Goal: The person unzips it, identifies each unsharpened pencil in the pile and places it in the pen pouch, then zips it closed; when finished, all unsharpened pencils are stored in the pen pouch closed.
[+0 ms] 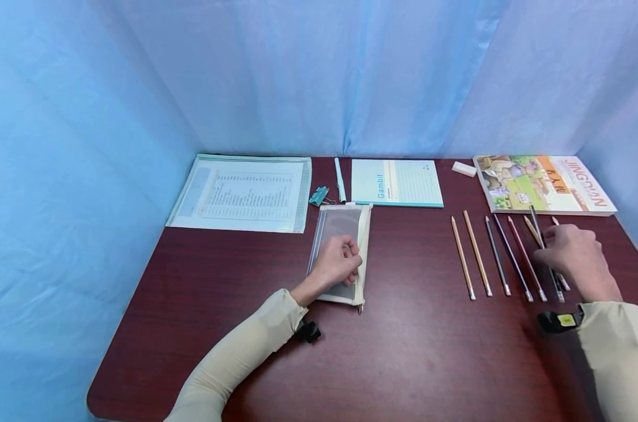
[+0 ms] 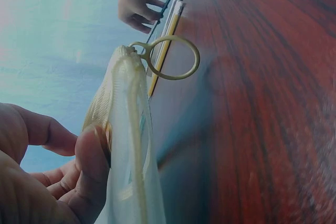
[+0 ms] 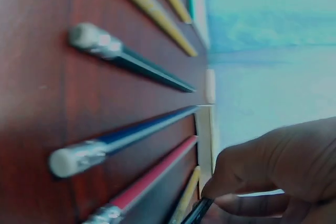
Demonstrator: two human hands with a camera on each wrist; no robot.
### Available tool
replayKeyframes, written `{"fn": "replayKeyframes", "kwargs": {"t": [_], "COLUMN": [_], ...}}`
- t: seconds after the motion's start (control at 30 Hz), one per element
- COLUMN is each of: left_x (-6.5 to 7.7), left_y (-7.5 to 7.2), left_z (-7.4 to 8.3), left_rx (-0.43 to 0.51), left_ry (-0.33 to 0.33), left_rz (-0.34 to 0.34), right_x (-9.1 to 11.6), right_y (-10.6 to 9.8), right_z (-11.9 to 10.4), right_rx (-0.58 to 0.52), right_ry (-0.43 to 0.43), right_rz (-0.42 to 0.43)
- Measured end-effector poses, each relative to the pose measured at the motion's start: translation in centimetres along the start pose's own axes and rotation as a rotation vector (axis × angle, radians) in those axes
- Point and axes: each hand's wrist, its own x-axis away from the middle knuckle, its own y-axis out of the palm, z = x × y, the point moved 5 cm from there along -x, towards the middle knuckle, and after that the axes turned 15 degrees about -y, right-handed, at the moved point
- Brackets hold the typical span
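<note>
My left hand [image 1: 338,261] is over a translucent zip pouch [image 1: 345,220] with a cream zipper edge, pinching that edge between thumb and fingers. In the left wrist view, the pouch [image 2: 126,145] stands on edge, with a ring-shaped zipper pull [image 2: 195,59] at its end. At the right, my right hand [image 1: 574,252] pinches a black pencil [image 1: 534,217], its upper end raised near the book. Several other pencils lie in a row to its left, among them a red pencil [image 1: 526,255] and a dark blue pencil [image 1: 511,255]. The right hand partly hides a yellow pencil [image 1: 531,227] and a pale-tipped pencil [image 1: 555,220].
Along the back lie a clear document folder [image 1: 245,193], a teal binder clip [image 1: 319,196], a white pen [image 1: 340,179], a notebook [image 1: 398,183], a white eraser [image 1: 463,169] and a colourful book [image 1: 542,184]. Blue curtains [image 1: 276,76] surround the dark red table [image 1: 413,351].
</note>
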Motion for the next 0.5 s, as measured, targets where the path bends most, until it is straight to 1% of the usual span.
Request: {"fn": "replayKeyframes", "kwargs": {"t": [0.13,0.2,0.27,0.33,0.4,0.5], "left_x": [0.0,-0.1,-0.1,-0.1,-0.1,-0.1], "left_y": [0.0,0.0,-0.1,0.0,-0.1,0.0], "left_z": [0.0,-0.1,-0.1,-0.1,-0.1,0.0], "left_rx": [-0.002,-0.004,-0.004,-0.001,0.002,0.013], "left_ry": [-0.003,-0.005,-0.007,-0.006,-0.005,0.002], "left_rz": [0.005,0.008,0.011,0.012,0.013,0.01], "right_x": [0.1,0.3,0.4,0.6,0.6,0.6], "right_y": [-0.6,-0.6,-0.1,0.4,1.1,1.9], "right_z": [0.2,0.4,0.7,0.9,1.1,1.1], "right_rx": [-0.07,-0.167,-0.316,-0.494,-0.769,-1.184], "right_ry": [0.009,0.02,0.041,0.06,0.045,-0.016], "right_rz": [0.063,0.091,0.106,0.118,0.121,0.108]}}
